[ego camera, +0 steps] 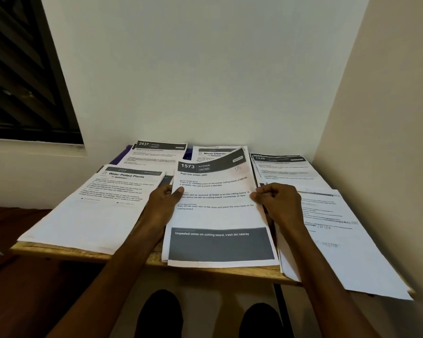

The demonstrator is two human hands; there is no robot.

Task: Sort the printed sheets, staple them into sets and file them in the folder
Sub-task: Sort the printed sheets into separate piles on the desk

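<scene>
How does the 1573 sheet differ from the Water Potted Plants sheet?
The 1573 sheet is pinched at both side edges by the left hand and right hand; the Water Potted Plants sheet lies untouched. The 1573 sheet's top right corner curls; the other lies flat. Both are white printouts with dark headers.

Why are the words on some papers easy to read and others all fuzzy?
In the head view, the middle sheet 1573, held by the left hand and right hand, is sharp and well lit; the sheets at the right edge look smeared, probably by the wide lens; the Water Potted Plants sheet is slightly soft; the window is dark.
</scene>
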